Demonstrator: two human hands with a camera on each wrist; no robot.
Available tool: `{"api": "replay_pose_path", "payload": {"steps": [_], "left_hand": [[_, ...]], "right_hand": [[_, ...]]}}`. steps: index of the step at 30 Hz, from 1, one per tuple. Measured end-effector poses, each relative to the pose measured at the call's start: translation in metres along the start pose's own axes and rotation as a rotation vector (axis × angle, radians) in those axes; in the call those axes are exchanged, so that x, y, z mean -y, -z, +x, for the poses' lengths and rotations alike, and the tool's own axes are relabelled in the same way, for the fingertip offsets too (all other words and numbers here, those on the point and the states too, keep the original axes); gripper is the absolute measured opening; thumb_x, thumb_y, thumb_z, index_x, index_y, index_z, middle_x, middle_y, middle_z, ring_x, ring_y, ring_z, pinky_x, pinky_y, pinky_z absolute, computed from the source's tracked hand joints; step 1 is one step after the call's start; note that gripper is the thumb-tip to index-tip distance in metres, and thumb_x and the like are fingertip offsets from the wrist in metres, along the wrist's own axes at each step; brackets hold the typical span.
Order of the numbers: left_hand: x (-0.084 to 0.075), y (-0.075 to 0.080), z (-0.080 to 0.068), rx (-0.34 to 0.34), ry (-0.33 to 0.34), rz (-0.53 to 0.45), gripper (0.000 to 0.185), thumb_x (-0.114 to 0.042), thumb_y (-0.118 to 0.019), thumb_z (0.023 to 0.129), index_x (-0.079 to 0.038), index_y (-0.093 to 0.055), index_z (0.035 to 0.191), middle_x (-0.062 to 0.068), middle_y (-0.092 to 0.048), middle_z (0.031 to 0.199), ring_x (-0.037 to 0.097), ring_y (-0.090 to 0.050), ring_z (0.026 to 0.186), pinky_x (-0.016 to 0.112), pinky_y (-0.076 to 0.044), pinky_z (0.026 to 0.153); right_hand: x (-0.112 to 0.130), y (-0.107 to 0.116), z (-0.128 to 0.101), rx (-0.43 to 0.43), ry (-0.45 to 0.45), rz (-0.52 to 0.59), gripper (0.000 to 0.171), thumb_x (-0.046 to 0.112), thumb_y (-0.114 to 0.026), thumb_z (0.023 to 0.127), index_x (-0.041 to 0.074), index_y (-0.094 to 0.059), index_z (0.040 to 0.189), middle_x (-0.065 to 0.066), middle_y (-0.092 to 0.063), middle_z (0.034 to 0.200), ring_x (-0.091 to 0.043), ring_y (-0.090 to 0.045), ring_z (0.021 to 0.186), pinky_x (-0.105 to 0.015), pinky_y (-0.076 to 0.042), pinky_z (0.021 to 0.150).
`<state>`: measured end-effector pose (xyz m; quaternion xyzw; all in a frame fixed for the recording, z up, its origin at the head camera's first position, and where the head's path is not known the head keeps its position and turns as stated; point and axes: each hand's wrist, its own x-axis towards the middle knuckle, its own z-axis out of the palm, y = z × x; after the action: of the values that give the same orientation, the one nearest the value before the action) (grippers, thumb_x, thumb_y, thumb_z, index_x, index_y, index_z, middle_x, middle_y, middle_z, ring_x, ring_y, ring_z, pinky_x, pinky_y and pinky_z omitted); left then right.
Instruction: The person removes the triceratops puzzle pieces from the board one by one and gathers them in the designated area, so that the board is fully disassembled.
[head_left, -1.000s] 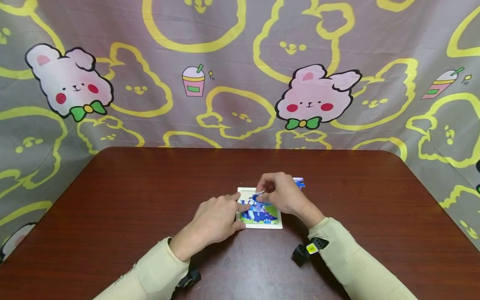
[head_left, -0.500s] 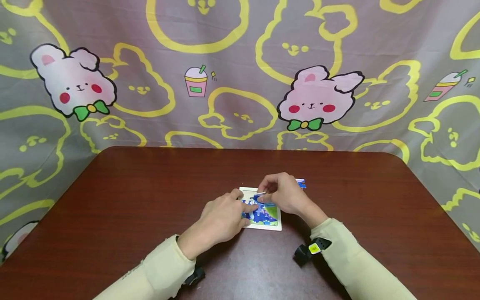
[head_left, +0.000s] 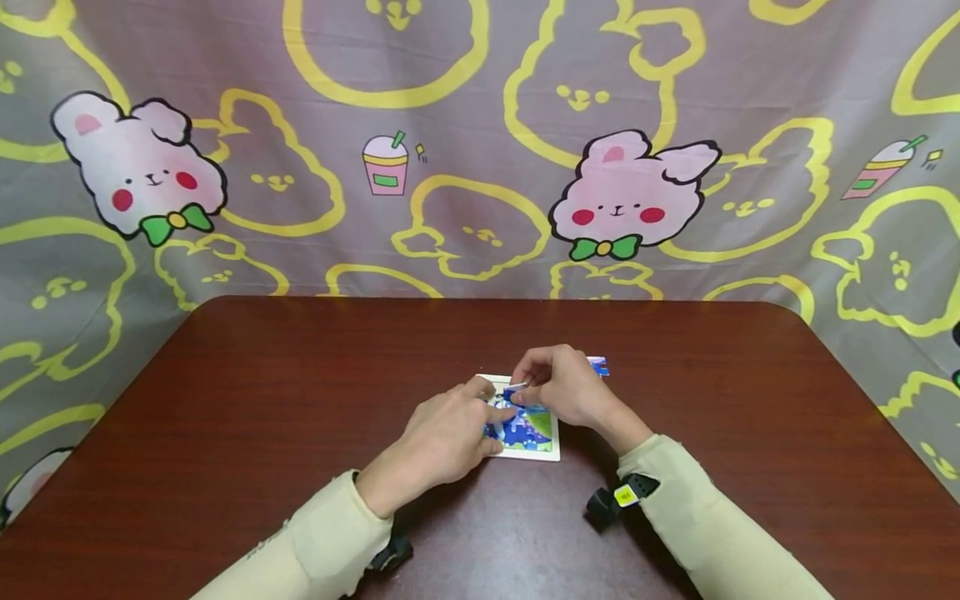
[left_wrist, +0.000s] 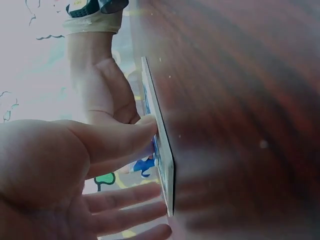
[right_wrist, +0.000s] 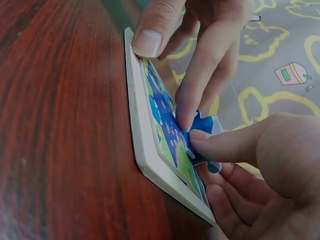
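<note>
A small jigsaw puzzle in a white-rimmed tray (head_left: 536,456) lies on the table, its pieces forming a blue and green picture. My left hand (head_left: 446,429) reaches in from the left, its thumb on the tray's near rim and its straight index finger pressing on the laid pieces. In the right wrist view, the thumb and fingers of my right hand (right_wrist: 280,165) pinch a blue puzzle piece (right_wrist: 202,122). That piece stands tilted over the picture, right by the left index fingertip. Part of the tray is hidden under both hands.
More puzzle pieces (head_left: 599,365) lie behind the right hand, partly covered by it. The dark brown table (head_left: 285,392) reaches back to a curtain (head_left: 465,133) printed with cartoon rabbits. Black wrist straps with devices (head_left: 611,504) hang at both sleeves.
My left hand has shifted a little to the right, its index finger reaching farther over the picture. The right hand keeps pinching the puzzle piece in nearly the same place.
</note>
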<state>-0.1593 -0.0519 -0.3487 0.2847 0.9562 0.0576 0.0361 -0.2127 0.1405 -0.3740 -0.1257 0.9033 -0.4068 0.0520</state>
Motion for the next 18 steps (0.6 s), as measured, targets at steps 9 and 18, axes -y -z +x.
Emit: {"api": "replay_pose_path", "payload": {"steps": [9,18], "left_hand": [[0.005,-0.0024,-0.0008,0.005,-0.066,-0.003,0.045,-0.037,-0.072,0.09,-0.028,-0.064,0.133,0.006,-0.063,0.13,0.021,-0.063,0.114,0.043,-0.058,0.078],[0.005,-0.005,-0.0014,0.013,-0.117,0.084,0.047,-0.04,-0.067,0.093,-0.027,-0.06,0.137,0.006,-0.061,0.136,0.021,-0.062,0.118,0.041,-0.059,0.077]], "right_hand": [[0.002,-0.0021,0.0008,-0.026,0.04,-0.008,0.014,0.011,-0.082,0.079,0.02,-0.073,0.084,0.002,-0.066,0.08,-0.014,-0.061,0.077,-0.031,-0.051,0.072],[0.0032,-0.0038,-0.0001,-0.087,-0.019,-0.018,0.013,0.013,-0.083,0.078,0.02,-0.073,0.083,0.001,-0.066,0.076,-0.017,-0.06,0.075,-0.031,-0.049,0.067]]}}
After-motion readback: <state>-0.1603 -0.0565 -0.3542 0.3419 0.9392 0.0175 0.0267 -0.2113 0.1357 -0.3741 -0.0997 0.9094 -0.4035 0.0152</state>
